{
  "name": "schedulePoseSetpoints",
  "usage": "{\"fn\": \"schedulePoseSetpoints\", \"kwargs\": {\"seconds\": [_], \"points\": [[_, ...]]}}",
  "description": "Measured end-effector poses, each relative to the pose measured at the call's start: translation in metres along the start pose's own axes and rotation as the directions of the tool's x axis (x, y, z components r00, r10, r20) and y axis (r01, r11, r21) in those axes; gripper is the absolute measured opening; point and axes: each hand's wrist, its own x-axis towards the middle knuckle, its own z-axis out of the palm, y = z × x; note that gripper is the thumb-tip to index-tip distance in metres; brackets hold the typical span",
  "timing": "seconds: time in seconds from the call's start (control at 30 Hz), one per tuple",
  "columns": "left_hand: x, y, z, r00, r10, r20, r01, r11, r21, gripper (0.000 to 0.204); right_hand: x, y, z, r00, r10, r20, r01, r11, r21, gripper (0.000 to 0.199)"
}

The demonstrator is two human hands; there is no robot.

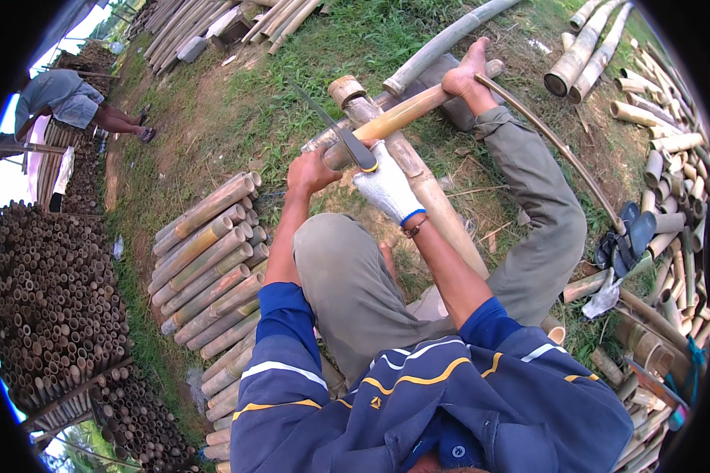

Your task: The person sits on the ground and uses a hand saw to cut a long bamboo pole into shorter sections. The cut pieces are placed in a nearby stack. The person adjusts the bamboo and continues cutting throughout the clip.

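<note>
My right hand point(385, 188), in a white work glove, is shut on the black-and-yellow handle of a long knife point(327, 118). Its blade points up and to the left over the grass. My bare left hand point(311, 171) grips the near end of a yellowish bamboo pole point(402, 114). That pole slants up to the right, and my bare foot point(468, 76) rests on its far end. A thicker bamboo trunk point(430, 193) lies beneath it, running between my bent legs.
Cut bamboo lengths point(207, 256) are stacked at my left, with heaps of short tubes point(47, 292) beyond. Another person point(65, 101) bends over at the top left. Sandals point(627, 238), a curved bamboo strip point(560, 150) and more bamboo pieces point(663, 150) lie at the right.
</note>
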Motion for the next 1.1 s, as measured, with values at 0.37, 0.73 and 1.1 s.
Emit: {"fn": "schedulePoseSetpoints", "kwargs": {"seconds": [0.37, 0.73, 1.1], "points": [[-0.006, -0.021, 0.002, 0.995, -0.046, 0.088, 0.052, 0.996, -0.066, 0.082, -0.197, -0.087, -0.142, 0.945, 0.275, 0.175, -0.255, 0.959, -0.126, 0.059], [0.001, -0.027, -0.004, 0.997, 0.031, 0.068, -0.025, 0.996, -0.089, 0.078, -0.069, -0.023, -0.058, 0.960, 0.183, 0.212, -0.187, 0.982, -0.001, 0.057], [0.000, -0.006, 0.006, 0.999, -0.040, 0.030, 0.041, 0.999, -0.018, 0.082, -0.083, -0.002, -0.054, 0.998, 0.024, 0.058, -0.021, 0.999, -0.050, 0.050]]}}
